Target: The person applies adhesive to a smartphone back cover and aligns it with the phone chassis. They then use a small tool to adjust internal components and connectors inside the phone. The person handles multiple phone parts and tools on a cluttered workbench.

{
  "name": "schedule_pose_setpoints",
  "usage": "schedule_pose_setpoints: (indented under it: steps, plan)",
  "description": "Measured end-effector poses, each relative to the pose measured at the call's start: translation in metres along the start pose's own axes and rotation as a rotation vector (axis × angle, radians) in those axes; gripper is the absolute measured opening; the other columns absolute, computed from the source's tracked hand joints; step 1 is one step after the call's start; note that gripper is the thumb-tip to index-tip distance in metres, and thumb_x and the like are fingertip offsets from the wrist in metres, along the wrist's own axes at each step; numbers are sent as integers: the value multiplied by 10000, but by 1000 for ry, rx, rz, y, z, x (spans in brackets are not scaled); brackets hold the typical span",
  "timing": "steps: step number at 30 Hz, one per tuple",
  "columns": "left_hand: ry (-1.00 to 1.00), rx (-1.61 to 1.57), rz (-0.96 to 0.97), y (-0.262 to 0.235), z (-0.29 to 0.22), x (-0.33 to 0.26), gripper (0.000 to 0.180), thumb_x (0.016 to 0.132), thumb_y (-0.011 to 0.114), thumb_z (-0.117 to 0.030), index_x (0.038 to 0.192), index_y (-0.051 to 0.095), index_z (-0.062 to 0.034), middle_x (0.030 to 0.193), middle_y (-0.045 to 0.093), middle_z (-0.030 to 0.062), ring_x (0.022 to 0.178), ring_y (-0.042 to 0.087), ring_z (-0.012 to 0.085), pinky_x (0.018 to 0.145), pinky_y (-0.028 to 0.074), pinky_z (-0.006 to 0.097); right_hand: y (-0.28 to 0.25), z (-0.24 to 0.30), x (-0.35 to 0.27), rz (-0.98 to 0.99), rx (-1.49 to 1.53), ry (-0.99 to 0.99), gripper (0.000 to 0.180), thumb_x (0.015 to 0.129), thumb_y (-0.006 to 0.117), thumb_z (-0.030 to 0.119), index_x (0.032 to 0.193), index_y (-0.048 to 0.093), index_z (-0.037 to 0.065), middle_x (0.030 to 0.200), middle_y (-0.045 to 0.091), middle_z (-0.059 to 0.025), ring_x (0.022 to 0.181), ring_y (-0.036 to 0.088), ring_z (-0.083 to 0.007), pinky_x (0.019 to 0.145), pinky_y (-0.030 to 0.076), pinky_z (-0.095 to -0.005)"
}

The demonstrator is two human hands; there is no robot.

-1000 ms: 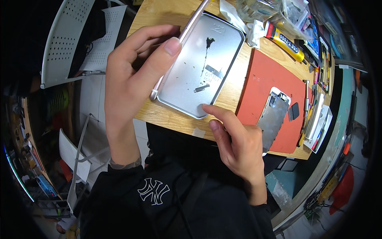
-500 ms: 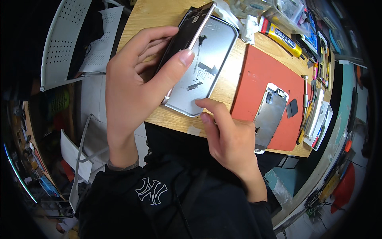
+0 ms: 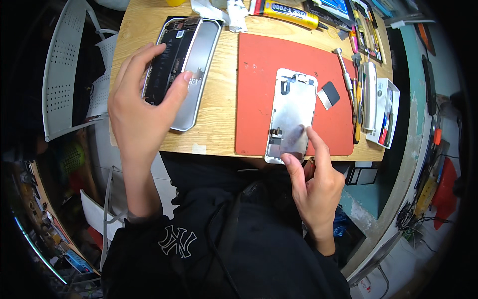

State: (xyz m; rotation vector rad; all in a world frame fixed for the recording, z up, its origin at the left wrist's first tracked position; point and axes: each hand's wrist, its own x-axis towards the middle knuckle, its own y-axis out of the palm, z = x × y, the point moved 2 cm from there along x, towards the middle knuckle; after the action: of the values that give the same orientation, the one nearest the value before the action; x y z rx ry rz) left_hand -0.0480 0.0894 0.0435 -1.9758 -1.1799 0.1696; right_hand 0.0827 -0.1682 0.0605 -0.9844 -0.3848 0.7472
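My left hand (image 3: 137,102) grips an opened phone body (image 3: 168,65) by its long edges, thumb on one side and fingers on the other. The dark battery and inner parts face up. Under it lies a shallow grey metal tray (image 3: 203,74), partly covered by the phone body. My right hand (image 3: 318,182) is at the lower corner of a white-framed phone screen (image 3: 294,107), thumb by the bottom edge and index finger by the right edge, the two apart. The screen lies metal back up on a red mat (image 3: 254,99), its bottom end past the mat's front edge.
Beside the screen lies a small black-and-silver plate (image 3: 328,94). Further right are a small hammer-like tool (image 3: 344,70), several slim tools and a white box (image 3: 386,112) with pens. A yellow glue tube (image 3: 289,14) and crumpled tissue (image 3: 237,15) sit at the back.
My left hand has lowered the phone body from a steep tilt to nearly flat over the tray. My right hand has moved from the tray's corner to the screen. The view has shifted right.
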Motion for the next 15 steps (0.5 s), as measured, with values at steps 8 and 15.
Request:
schedule_pose_setpoints:
  steps: [8,15]
  plan:
    - [-9,-41,36,0,0,2,505,931,846,-214,1368,704,-4,1337,699,192,1267,710,317,1069,594,411,32,-10,-22,-146,-169,-17,1121,773,936,568,1513,502,-154,512,568,-37,410,593,-200,449,459,-330]
    - [-108,-151,21,-7,5,6,507,933,838,-212,1383,702,-20,1300,729,267,1273,714,369,1023,619,447,16,-17,-17,-129,105,73,934,756,968,334,1467,556,-111,590,624,-65,477,646,-200,506,520,-316]
